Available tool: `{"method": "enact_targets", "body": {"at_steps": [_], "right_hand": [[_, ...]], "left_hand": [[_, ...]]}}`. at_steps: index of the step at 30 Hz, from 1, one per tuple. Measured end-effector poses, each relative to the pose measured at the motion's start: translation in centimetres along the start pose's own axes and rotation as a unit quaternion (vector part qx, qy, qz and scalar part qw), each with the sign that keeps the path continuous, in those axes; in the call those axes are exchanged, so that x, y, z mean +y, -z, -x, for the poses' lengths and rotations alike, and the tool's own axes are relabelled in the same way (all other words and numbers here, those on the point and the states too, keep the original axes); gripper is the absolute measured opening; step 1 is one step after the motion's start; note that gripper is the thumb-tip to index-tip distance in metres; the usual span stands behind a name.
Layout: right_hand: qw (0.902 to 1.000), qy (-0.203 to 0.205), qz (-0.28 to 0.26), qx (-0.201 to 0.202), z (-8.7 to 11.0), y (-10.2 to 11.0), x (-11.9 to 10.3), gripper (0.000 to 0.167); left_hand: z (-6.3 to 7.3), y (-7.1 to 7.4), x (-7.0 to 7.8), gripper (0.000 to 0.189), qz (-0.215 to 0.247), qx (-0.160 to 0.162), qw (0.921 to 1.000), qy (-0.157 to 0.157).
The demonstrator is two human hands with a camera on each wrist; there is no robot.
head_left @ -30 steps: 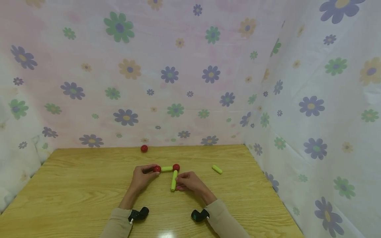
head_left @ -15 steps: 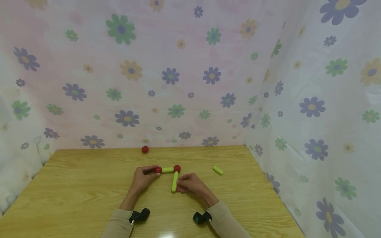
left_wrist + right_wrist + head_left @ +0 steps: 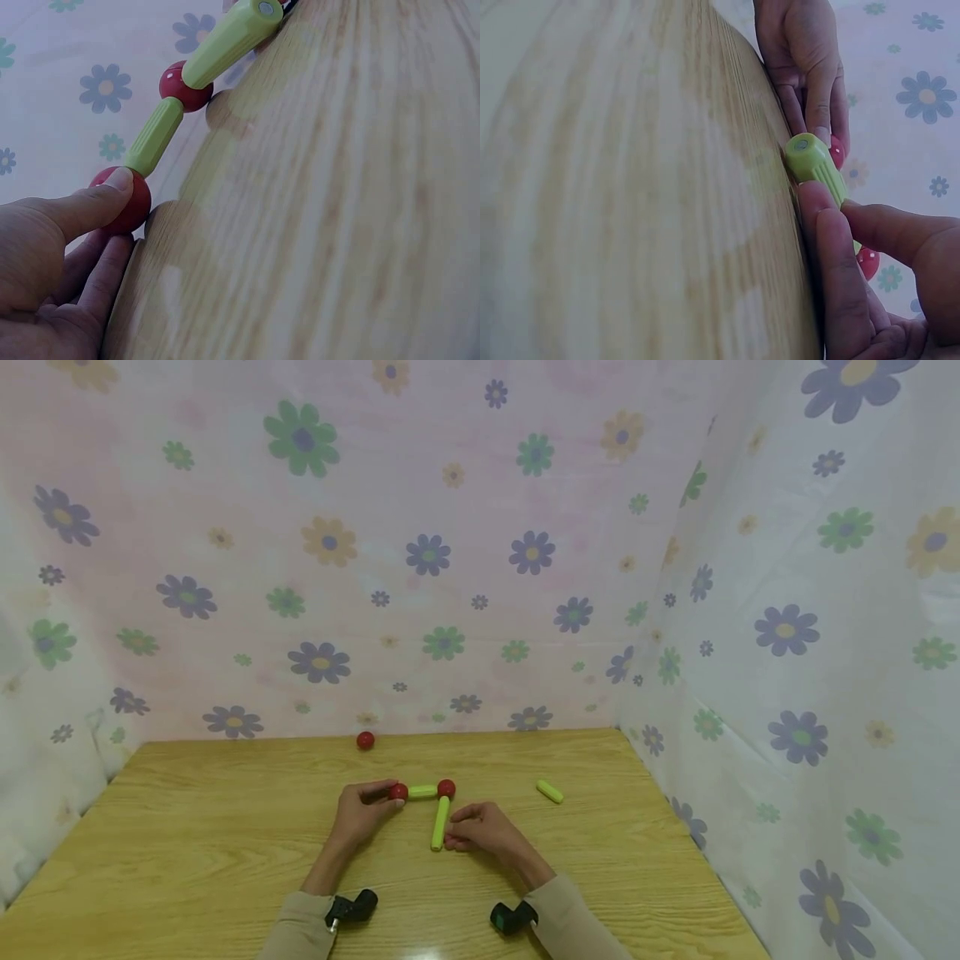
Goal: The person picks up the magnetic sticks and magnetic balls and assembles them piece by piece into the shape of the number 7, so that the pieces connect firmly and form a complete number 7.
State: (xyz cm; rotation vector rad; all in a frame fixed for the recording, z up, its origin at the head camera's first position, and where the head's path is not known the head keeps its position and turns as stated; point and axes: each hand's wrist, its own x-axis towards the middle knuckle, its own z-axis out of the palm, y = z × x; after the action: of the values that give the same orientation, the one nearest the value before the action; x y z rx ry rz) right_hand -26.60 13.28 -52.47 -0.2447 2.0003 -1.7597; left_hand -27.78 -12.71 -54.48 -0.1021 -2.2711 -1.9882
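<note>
My left hand (image 3: pixel 358 814) pinches a red ball (image 3: pixel 398 792) between thumb and fingers. From that ball a short yellow-green magnetic rod (image 3: pixel 422 792) runs right to a second red ball (image 3: pixel 447 789). A longer yellow-green magnetic rod (image 3: pixel 440 824) joins the second ball and points toward me; a metal disc shows in its free end in the left wrist view. My right hand (image 3: pixel 486 829) is just right of the longer rod, thumb and fingers loosely bent and parted. In the right wrist view its fingers (image 3: pixel 832 240) overlap the rod, so touching is hard to judge.
A loose red ball (image 3: pixel 365 741) lies at the table's back edge. Another short yellow-green rod (image 3: pixel 550 791) rests to the right on the wooden table (image 3: pixel 225 827). Flowered cloth (image 3: pixel 480 568) hangs behind and along the sides.
My right hand has drawn slightly away from the longer rod, toward the right and me. The left hand keeps its pinch on the ball, and the joined pieces hold their shape.
</note>
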Motion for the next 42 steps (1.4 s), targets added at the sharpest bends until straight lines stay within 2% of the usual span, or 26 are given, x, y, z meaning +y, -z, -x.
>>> {"method": "enact_targets", "body": {"at_steps": [19,30,36,42], "right_hand": [[0.9996,0.015,0.013,-0.018,-0.1,0.1,0.4,0.029],[0.9972,0.008,0.028,-0.068,0.6,1.4,0.0,0.037],[0.9965,0.015,0.048,-0.066,1.0,2.6,0.0,0.038],[0.9954,0.03,0.083,-0.039,1.1,3.8,0.3,0.036]], "left_hand": [[0.3,0.3,-0.1,0.038,-0.016,0.011,0.9998,0.0],[0.2,0.2,-0.1,0.038,-0.017,0.008,0.9998,-0.003],[0.0,0.0,-0.1,0.037,-0.01,0.005,0.9999,-0.009],[0.1,-0.1,-0.1,0.035,-0.013,0.008,0.9999,-0.005]]}}
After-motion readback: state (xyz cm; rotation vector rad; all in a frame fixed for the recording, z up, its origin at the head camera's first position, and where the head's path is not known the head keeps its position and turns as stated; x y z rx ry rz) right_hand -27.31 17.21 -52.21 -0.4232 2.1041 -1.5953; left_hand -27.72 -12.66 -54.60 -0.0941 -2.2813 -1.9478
